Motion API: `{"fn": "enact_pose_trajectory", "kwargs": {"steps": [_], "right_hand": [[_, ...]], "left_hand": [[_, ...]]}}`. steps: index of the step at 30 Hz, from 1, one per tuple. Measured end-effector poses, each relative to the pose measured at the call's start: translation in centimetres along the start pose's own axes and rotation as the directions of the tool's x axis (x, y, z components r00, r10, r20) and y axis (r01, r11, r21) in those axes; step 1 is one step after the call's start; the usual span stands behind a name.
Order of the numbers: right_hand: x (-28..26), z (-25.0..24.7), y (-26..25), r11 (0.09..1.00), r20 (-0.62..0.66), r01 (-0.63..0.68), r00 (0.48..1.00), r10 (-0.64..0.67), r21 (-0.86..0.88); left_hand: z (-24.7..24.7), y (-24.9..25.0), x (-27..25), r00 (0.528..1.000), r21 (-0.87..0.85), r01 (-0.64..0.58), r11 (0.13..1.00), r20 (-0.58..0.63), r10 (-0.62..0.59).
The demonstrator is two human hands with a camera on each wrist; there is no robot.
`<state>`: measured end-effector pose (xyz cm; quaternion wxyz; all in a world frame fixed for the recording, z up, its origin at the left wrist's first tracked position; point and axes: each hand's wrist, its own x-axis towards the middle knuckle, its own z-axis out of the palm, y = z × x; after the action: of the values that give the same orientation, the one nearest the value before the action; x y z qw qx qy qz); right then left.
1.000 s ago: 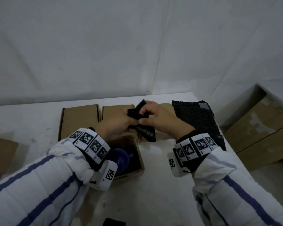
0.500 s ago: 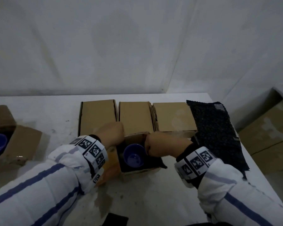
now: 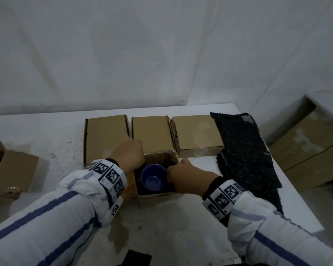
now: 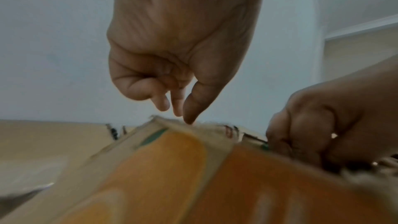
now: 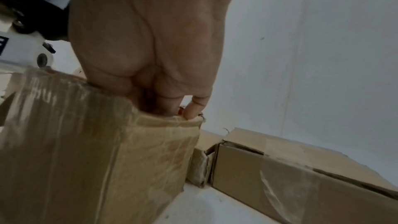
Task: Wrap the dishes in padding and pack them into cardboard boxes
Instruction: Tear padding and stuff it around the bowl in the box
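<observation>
A blue cup (image 3: 153, 179) stands upright in a small open cardboard box (image 3: 158, 196), with dark padding (image 3: 142, 191) around it. My left hand (image 3: 131, 156) is at the box's back left corner. In the left wrist view its fingers (image 4: 163, 103) hang loosely curled and hold nothing, and the thumb tip touches the cardboard rim (image 4: 172, 125). My right hand (image 3: 178, 169) reaches into the right side of the box beside the cup. The box wall (image 5: 86, 142) hides its fingertips; only the little finger (image 5: 193, 110) shows at the rim.
Three closed cardboard boxes (image 3: 106, 137) (image 3: 152, 135) (image 3: 196, 135) line up right behind the open one. A stack of dark padding sheets (image 3: 242, 150) lies at the table's right edge. Another open box (image 3: 13, 173) sits far left. A large carton (image 3: 311, 150) stands off the table, right.
A second ago both hands held a piece of dark padding above the box. They have come down with it, and the padding now sits inside the box beside the cup.
</observation>
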<state>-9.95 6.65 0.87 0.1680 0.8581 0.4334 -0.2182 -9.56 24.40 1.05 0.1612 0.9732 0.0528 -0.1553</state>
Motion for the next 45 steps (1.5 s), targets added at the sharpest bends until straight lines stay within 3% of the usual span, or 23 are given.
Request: {"fn": "enact_pose_trajectory", "kwargs": {"steps": [3,5,6,8,10,12,13,15,18,23,26,29,33,35,38,40,41,42,44,45], "right_hand": [[-0.6,0.4,1.3,0.975,-0.164,-0.003,0.986,0.040,0.222],[-1.4,0.4,3.5,0.886,-0.328,-0.022,0.924,0.195,0.464],[-1.9,0.6,5.0,0.828,-0.352,-0.063,0.886,0.304,0.557],[-2.8,1.8,8.6,0.682,-0.335,-0.164,0.774,0.537,0.713],[-3.6,4.0,12.9,0.497,-0.243,-0.263,0.630,0.738,0.827],[-4.2,6.5,16.9,0.375,-0.115,-0.389,0.548,0.828,0.842],[-4.5,7.8,18.5,0.349,-0.050,-0.460,0.545,0.837,0.816],[-4.7,9.9,20.5,0.365,0.062,-0.570,0.593,0.803,0.736],[-4.2,12.4,21.4,0.490,0.086,-0.619,0.669,0.738,0.613],[-3.7,13.6,21.9,0.518,-0.060,-0.563,0.637,0.768,0.644],[-4.0,12.4,22.5,0.396,-0.008,-0.521,0.597,0.802,0.756],[-4.8,10.1,23.2,0.222,0.042,-0.392,0.562,0.826,0.893],[-6.5,5.7,22.6,0.058,0.051,-0.146,0.651,0.758,0.988],[-7.1,3.2,21.4,0.088,-0.019,-0.061,0.709,0.705,0.994],[-6.8,0.1,18.6,0.095,-0.154,0.122,0.826,0.542,0.988],[-6.1,-1.4,16.5,0.027,-0.249,0.265,0.858,0.450,0.964],[-5.6,-2.0,15.5,0.048,-0.300,0.312,0.847,0.439,0.949],[-5.1,-2.5,14.6,0.130,-0.356,0.335,0.821,0.447,0.933],[-4.2,-3.5,13.0,0.414,-0.460,0.279,0.768,0.445,0.867],[-3.8,-3.9,12.3,0.498,-0.466,0.233,0.782,0.415,0.835]], "left_hand": [[-0.5,3.0,0.0,0.997,-0.021,-0.057,0.998,-0.043,0.056],[-0.7,5.5,0.6,0.995,-0.084,-0.094,0.992,-0.031,0.092],[-0.6,6.8,1.0,0.994,-0.128,-0.110,0.986,-0.019,0.108],[-0.2,9.4,1.9,0.989,-0.233,-0.148,0.961,-0.008,0.151],[0.4,11.8,2.7,0.981,-0.345,-0.188,0.920,-0.016,0.195],[1.2,13.7,3.4,0.975,-0.431,-0.211,0.877,-0.024,0.222],[1.6,14.5,3.7,0.973,-0.459,-0.212,0.863,-0.022,0.228],[2.4,15.6,4.3,0.973,-0.482,-0.215,0.850,-0.027,0.230],[3.4,16.9,5.0,0.974,-0.502,-0.199,0.841,-0.008,0.225],[3.5,18.2,5.5,0.976,-0.488,-0.188,0.853,0.008,0.219],[3.2,18.4,5.6,0.976,-0.480,-0.176,0.860,0.031,0.217],[2.6,18.5,5.5,0.978,-0.495,-0.145,0.857,0.061,0.201],[1.6,18.4,5.1,0.980,-0.557,-0.121,0.822,0.063,0.187],[1.0,18.3,4.7,0.976,-0.603,-0.145,0.785,0.043,0.213],[0.2,17.5,4.0,0.965,-0.778,-0.149,0.610,0.019,0.260],[-0.3,16.4,3.5,0.951,-0.886,-0.113,0.450,0.033,0.306],[-0.6,15.8,3.1,0.949,-0.913,-0.099,0.395,0.033,0.314],[-0.9,15.1,2.8,0.954,-0.927,-0.092,0.365,0.023,0.298],[-1.6,13.1,2.3,0.974,-0.946,-0.047,0.321,0.028,0.225],[-2.0,11.9,2.1,0.981,-0.958,-0.021,0.287,0.035,0.189]]}}
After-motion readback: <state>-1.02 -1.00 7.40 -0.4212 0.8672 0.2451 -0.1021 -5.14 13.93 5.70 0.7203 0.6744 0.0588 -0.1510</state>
